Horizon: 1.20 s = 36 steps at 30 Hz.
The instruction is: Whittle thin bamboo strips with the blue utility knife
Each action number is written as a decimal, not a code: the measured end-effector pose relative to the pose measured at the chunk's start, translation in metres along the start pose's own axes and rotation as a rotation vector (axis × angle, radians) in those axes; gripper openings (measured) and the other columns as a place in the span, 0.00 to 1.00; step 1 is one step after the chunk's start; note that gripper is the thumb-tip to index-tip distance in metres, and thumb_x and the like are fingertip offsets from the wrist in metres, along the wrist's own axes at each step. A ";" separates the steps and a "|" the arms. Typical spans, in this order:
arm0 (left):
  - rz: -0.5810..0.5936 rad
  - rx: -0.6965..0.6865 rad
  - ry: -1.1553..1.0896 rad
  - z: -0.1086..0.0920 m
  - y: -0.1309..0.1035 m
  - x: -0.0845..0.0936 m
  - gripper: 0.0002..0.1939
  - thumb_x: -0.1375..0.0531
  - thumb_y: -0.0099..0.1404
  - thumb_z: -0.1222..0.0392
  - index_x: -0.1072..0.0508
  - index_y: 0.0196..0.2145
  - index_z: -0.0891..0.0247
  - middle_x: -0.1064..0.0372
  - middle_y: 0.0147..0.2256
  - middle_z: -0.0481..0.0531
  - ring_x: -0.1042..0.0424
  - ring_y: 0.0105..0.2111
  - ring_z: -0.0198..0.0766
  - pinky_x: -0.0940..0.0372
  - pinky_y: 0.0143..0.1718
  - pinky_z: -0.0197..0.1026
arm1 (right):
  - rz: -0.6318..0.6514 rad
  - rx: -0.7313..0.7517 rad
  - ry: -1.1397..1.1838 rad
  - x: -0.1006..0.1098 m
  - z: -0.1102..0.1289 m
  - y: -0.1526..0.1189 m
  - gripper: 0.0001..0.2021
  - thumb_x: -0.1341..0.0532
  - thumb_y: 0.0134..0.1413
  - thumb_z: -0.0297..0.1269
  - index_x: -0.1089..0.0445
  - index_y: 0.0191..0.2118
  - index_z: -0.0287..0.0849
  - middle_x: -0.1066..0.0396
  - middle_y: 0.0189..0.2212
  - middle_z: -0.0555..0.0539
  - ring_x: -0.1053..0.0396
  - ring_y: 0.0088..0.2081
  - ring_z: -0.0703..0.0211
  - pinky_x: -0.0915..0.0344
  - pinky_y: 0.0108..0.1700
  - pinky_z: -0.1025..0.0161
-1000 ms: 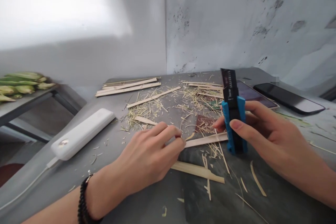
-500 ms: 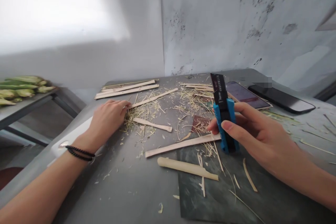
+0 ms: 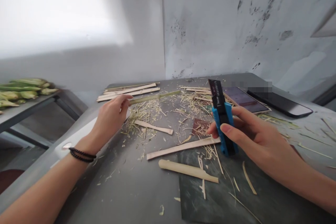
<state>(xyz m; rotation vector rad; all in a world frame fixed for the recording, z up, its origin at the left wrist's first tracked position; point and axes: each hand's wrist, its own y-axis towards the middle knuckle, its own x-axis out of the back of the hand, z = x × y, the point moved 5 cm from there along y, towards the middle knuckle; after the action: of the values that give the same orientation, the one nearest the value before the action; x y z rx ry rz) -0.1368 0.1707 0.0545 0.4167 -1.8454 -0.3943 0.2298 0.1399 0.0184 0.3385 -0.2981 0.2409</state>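
Note:
My left hand [image 3: 113, 113] pinches the near end of a long bamboo strip [image 3: 154, 97], its greenish side showing, raised over a heap of shavings [image 3: 147, 112]. My right hand [image 3: 252, 133] grips a blue-and-black utility knife [image 3: 224, 129], its wide dark blade pointing up. Below the knife, a pale flat strip [image 3: 181, 148] lies with one end on a dark green mat [image 3: 199, 196]. A thicker rounded bamboo piece [image 3: 187, 170] rests across the mat's left edge. A short narrow-waisted strip [image 3: 154, 127] lies beside the shavings.
Several strips [image 3: 131, 91] are stacked at the table's back left, and more [image 3: 196, 89] lie at the back middle. Two phones [image 3: 245, 98] [image 3: 280, 103] are at the back right. Corn-like husked produce [image 3: 25, 91] sits on a side table at left. A wall stands behind.
My left hand has lifted the long strip slightly and turned it over, so a greenish face replaces the pale one. The knife stays nearly still in my right hand.

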 end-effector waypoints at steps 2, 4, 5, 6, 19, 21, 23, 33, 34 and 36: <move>-0.024 0.095 -0.132 0.006 0.001 0.001 0.13 0.44 0.70 0.55 0.24 0.48 0.57 0.22 0.33 0.52 0.21 0.35 0.47 0.28 0.43 0.50 | 0.002 -0.004 0.000 0.000 0.000 0.001 0.14 0.36 0.64 0.55 0.26 0.46 0.54 0.19 0.39 0.50 0.20 0.40 0.55 0.21 0.41 0.60; -0.047 0.189 -0.283 0.015 0.003 0.003 0.11 0.44 0.70 0.56 0.25 0.45 0.58 0.25 0.30 0.49 0.23 0.28 0.41 0.26 0.37 0.46 | 0.000 -0.008 -0.009 0.001 -0.001 0.002 0.15 0.36 0.64 0.56 0.26 0.46 0.54 0.18 0.39 0.49 0.20 0.40 0.55 0.22 0.40 0.62; -0.059 0.231 -0.357 0.019 0.004 0.004 0.10 0.44 0.69 0.56 0.25 0.44 0.59 0.25 0.32 0.49 0.24 0.26 0.38 0.25 0.35 0.45 | 0.000 -0.009 -0.012 0.001 -0.001 0.002 0.15 0.36 0.63 0.56 0.26 0.47 0.54 0.18 0.39 0.49 0.20 0.39 0.55 0.22 0.39 0.62; -0.069 0.268 -0.426 0.023 0.004 0.004 0.09 0.44 0.69 0.56 0.26 0.43 0.60 0.25 0.34 0.49 0.25 0.24 0.36 0.24 0.34 0.45 | 0.000 -0.010 -0.011 0.001 -0.002 0.002 0.15 0.36 0.63 0.56 0.26 0.47 0.54 0.18 0.39 0.50 0.20 0.39 0.56 0.22 0.39 0.63; -0.067 0.397 -0.750 0.045 0.046 0.040 0.15 0.35 0.73 0.55 0.25 0.53 0.64 0.26 0.52 0.56 0.23 0.47 0.44 0.24 0.48 0.52 | 0.049 -0.006 0.045 -0.003 0.000 -0.001 0.15 0.37 0.66 0.55 0.26 0.47 0.51 0.19 0.41 0.48 0.23 0.40 0.57 0.24 0.45 0.62; -0.096 0.428 -0.767 0.059 0.053 0.048 0.16 0.35 0.73 0.54 0.26 0.54 0.64 0.26 0.52 0.56 0.23 0.48 0.45 0.25 0.49 0.52 | 0.061 -0.011 0.054 -0.004 0.000 0.000 0.15 0.37 0.66 0.55 0.26 0.47 0.50 0.19 0.40 0.47 0.22 0.40 0.56 0.24 0.44 0.61; -0.098 0.449 -0.799 0.075 0.056 0.053 0.16 0.35 0.73 0.54 0.26 0.54 0.64 0.26 0.53 0.56 0.23 0.49 0.45 0.25 0.49 0.52 | 0.076 -0.024 0.060 -0.005 0.000 0.001 0.16 0.37 0.66 0.56 0.27 0.48 0.50 0.20 0.39 0.46 0.22 0.40 0.55 0.23 0.42 0.61; 0.011 0.592 -0.824 0.127 0.029 0.049 0.11 0.35 0.73 0.57 0.25 0.49 0.64 0.25 0.47 0.54 0.23 0.44 0.41 0.24 0.45 0.47 | 0.106 -0.023 0.089 -0.010 0.000 -0.001 0.15 0.38 0.68 0.54 0.27 0.49 0.50 0.20 0.39 0.47 0.22 0.40 0.57 0.25 0.42 0.62; 0.043 0.592 -0.813 0.127 0.027 0.049 0.10 0.35 0.73 0.57 0.25 0.47 0.65 0.24 0.46 0.53 0.22 0.44 0.41 0.24 0.44 0.47 | 0.107 -0.020 0.089 -0.010 0.000 -0.001 0.15 0.38 0.68 0.54 0.28 0.49 0.50 0.20 0.39 0.48 0.22 0.40 0.57 0.25 0.43 0.62; 0.105 0.585 -0.778 0.126 0.025 0.048 0.09 0.35 0.73 0.56 0.24 0.44 0.65 0.24 0.45 0.52 0.22 0.44 0.41 0.24 0.45 0.47 | 0.101 -0.021 0.091 -0.010 -0.001 -0.001 0.15 0.38 0.67 0.54 0.28 0.48 0.50 0.20 0.39 0.48 0.22 0.39 0.57 0.25 0.43 0.62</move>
<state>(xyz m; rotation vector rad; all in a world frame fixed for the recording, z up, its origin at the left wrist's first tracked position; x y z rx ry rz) -0.2733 0.1784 0.0683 0.6086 -2.7376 0.0992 0.2214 0.1375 0.0144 0.2909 -0.2284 0.3508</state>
